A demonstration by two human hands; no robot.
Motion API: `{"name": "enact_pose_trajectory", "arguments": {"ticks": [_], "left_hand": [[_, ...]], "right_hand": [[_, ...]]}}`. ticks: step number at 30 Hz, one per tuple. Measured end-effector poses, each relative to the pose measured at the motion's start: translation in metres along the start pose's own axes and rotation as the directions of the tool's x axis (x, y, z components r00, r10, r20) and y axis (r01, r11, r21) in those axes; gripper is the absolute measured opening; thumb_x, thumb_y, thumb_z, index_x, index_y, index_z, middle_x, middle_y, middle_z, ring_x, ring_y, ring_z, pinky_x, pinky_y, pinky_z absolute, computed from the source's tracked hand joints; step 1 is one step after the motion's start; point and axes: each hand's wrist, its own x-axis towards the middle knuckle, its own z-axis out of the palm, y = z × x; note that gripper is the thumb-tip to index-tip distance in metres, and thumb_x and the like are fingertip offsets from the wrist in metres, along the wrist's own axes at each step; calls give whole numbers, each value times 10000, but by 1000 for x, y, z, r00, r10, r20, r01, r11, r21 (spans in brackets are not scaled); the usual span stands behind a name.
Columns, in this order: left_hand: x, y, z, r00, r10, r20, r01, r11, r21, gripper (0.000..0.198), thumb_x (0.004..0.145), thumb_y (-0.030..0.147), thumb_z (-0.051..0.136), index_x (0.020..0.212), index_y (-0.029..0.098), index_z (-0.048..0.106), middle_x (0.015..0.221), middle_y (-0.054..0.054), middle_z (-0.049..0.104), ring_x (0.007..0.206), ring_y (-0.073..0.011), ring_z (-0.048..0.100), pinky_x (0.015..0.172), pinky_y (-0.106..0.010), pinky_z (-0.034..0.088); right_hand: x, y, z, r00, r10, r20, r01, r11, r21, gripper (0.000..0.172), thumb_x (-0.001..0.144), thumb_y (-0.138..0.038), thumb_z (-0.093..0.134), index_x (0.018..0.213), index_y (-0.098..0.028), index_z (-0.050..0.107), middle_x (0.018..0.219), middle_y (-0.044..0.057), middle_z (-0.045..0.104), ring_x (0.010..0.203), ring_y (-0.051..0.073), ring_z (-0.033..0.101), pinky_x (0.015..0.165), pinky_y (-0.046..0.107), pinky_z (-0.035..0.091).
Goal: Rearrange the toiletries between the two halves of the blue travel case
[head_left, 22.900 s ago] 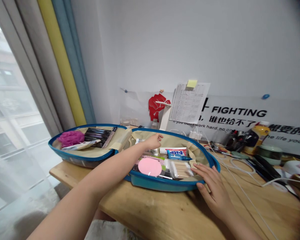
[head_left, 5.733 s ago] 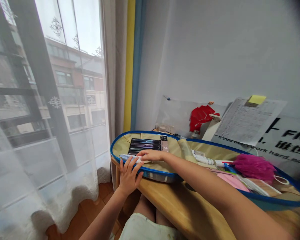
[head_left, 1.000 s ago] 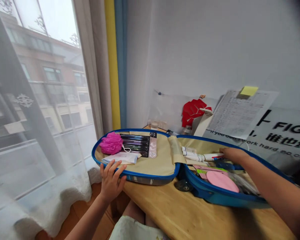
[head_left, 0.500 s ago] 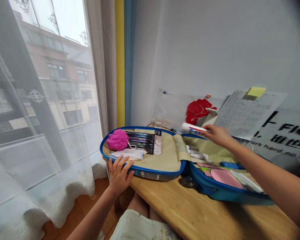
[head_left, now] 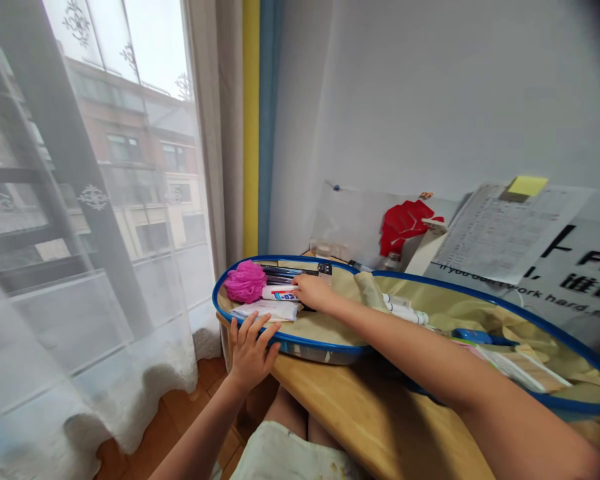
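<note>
The left grip (head_left: 250, 353), released with fingers spread, sits at the blue rim of the open case (head_left: 290, 341), over the bench (head_left: 340, 407) edge. The right grip (head_left: 314, 292) is closed on a toothpaste tube (head_left: 280, 293), which lies just left of it across dark packs (head_left: 285, 271), between a pink bath puff (head_left: 245, 282) and a white packet (head_left: 265, 311). A light pinch, with the tube kept level, would suit this spot. Earlier the tube was held up over the case's other half; now it is down in this one.
</note>
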Motion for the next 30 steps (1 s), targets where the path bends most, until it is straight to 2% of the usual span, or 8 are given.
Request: {"name": "enact_pose_trajectory", "arguments": {"ticks": [6, 15, 24, 30], "left_hand": [[0, -1, 1, 1000, -9, -9, 9, 1000, -21, 259, 889, 297, 459, 1072, 234, 630, 1122, -76, 630, 1215, -236, 454, 1127, -492, 110], [0, 0, 1, 1000, -18, -3, 18, 1000, -23, 259, 884, 292, 463, 1073, 236, 631, 1132, -74, 626, 1216, -234, 453, 1128, -494, 108], [1, 1, 1, 1000, -14, -11, 14, 1000, -21, 260, 889, 291, 458, 1077, 234, 628, 1125, -74, 628, 1216, -231, 453, 1131, -487, 97], [-1, 1, 1, 999, -32, 11, 32, 999, -17, 269, 890, 292, 451, 1086, 240, 628, 1133, -77, 625, 1217, -238, 459, 1129, -499, 110]], "right_hand": [[1, -6, 10, 999, -10, 33, 10, 1000, -14, 313, 858, -284, 458, 1126, -194, 592, 1172, 80, 633, 1023, 208, 610, 789, 269, 439], [-5, -6, 12, 993, -67, 92, 68, 998, -8, 286, 841, -297, 490, 1086, -230, 622, 1141, 38, 653, 1030, 182, 603, 790, 241, 428], [2, -18, 22, 993, -54, 105, 59, 997, -44, 310, 845, -270, 479, 1122, -188, 592, 1118, 100, 656, 1012, 218, 620, 781, 283, 451], [-3, -17, 14, 991, -85, 104, 87, 996, -17, 357, 816, -334, 544, 1148, -213, 595, 1174, 84, 635, 1031, 216, 614, 779, 274, 458]]}}
